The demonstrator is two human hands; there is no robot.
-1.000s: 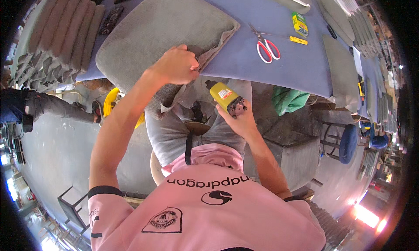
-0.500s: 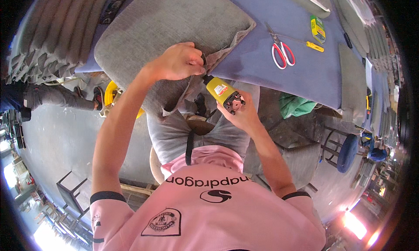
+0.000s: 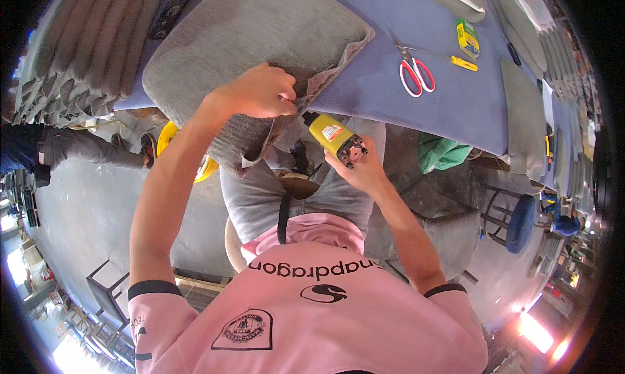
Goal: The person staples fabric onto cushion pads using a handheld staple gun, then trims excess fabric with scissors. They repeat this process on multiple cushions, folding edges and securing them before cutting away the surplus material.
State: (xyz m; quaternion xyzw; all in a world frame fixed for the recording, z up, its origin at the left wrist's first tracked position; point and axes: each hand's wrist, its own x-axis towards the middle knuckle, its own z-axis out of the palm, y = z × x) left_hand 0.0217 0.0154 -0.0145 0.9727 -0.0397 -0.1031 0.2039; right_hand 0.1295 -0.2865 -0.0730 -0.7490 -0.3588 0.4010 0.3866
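A grey fabric-covered seat pad (image 3: 241, 39) lies across the table's near edge and over my lap, its loose cloth edge (image 3: 335, 68) ragged along the right side. My left hand (image 3: 263, 91) is closed on that cloth at the pad's near right edge, fingertips pinching it. Just right of it, my right hand (image 3: 364, 172) is wrapped round a yellow and black staple gun (image 3: 332, 134). The tool's dark nose points up and left, close to the cloth by my left fingers; whether it touches is hard to see.
Red-handled scissors (image 3: 415, 76), a yellow-handled screwdriver (image 3: 463, 63) and a green-yellow box (image 3: 467, 39) lie on the blue table (image 3: 390, 123). Grey pads (image 3: 84, 42) are stacked at left. A green cloth (image 3: 439, 154) hangs below; a blue stool (image 3: 521, 224) stands right. Another person's legs (image 3: 97, 146) show left.
My left hand has shifted slightly left along the cloth, its dark item near the fingertips no longer showing. The staple gun stays almost in place.
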